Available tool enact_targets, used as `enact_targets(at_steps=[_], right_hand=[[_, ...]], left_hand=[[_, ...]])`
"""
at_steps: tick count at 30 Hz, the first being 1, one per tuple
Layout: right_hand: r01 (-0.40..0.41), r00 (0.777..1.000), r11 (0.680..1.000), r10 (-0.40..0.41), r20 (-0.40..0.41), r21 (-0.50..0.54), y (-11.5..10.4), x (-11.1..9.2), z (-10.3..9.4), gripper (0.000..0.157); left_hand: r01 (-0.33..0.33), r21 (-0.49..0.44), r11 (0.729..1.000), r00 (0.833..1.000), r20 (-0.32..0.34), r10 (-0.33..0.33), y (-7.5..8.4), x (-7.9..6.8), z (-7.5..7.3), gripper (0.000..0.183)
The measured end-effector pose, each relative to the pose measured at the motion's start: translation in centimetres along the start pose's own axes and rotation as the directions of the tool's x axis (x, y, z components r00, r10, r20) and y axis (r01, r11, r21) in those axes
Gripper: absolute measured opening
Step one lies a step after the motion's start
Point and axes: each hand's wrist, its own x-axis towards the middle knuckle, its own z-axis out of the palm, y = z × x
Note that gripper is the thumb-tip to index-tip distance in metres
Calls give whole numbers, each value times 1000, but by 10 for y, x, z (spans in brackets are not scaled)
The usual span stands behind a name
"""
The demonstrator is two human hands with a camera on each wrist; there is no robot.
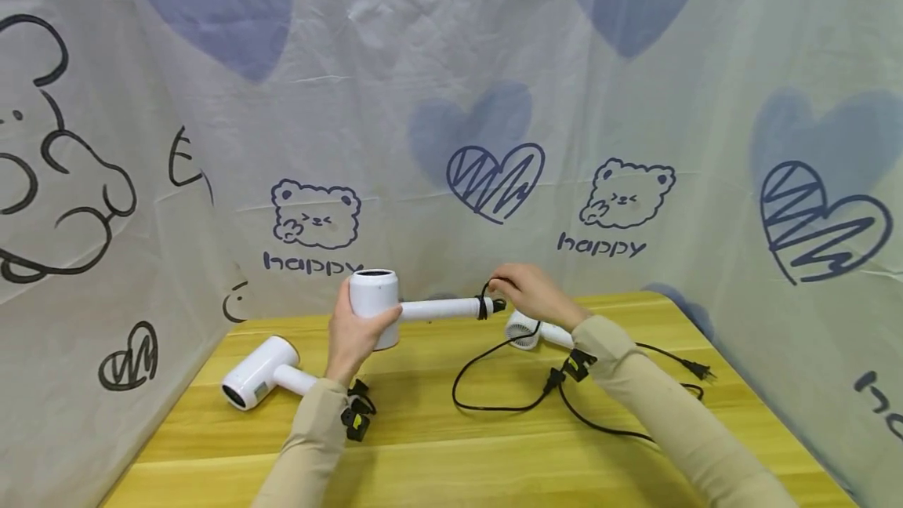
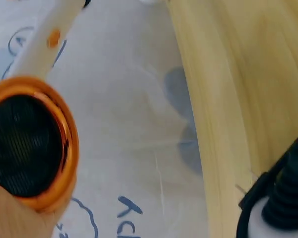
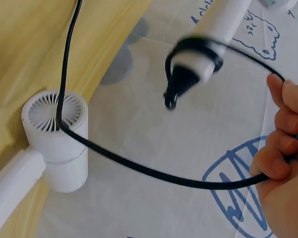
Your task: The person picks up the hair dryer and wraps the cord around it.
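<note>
Held hair dryer (image 1: 374, 300): above tabletop (image 1: 423, 453), towards far edge. Left grip (image 1: 351, 339) clasps its body; right grip (image 1: 532, 288) pinches black cord (image 3: 208, 185), looped round handle end. Left wrist view alone shows its dark, orange-ringed grille (image 2: 25, 144). Hair dryers counted: three; second (image 1: 262, 371) near left edge, third (image 1: 522, 331) near far edge.

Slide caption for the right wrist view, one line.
Right hand grips a black cord wrapped around a white handle; a white hair dryer rests on the table.
</note>
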Motion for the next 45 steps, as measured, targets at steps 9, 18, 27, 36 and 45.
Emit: enact_targets(at_steps=[9,18,27,36,45], right_hand=[[-74,997,992,72,23,105,16,4,-2,18],[-169,985,958,155,78,233,29,3,3,21],[-213,968,935,162,194,284,42,-8,19,26],[-214,966,935,160,202,284,58,-20,27,33],[-179,973,961,142,180,209,56,-28,29,27]], left_hand=[[-71,-109,991,980,179,90,-7,8,-7,90],[80,-313,946,975,221,-10,-21,3,-13,79],[186,-450,873,965,251,-76,-24,1,-12,60],[401,-579,710,916,236,-325,-23,2,-11,44],[463,-733,498,854,219,-472,-12,11,-6,43]])
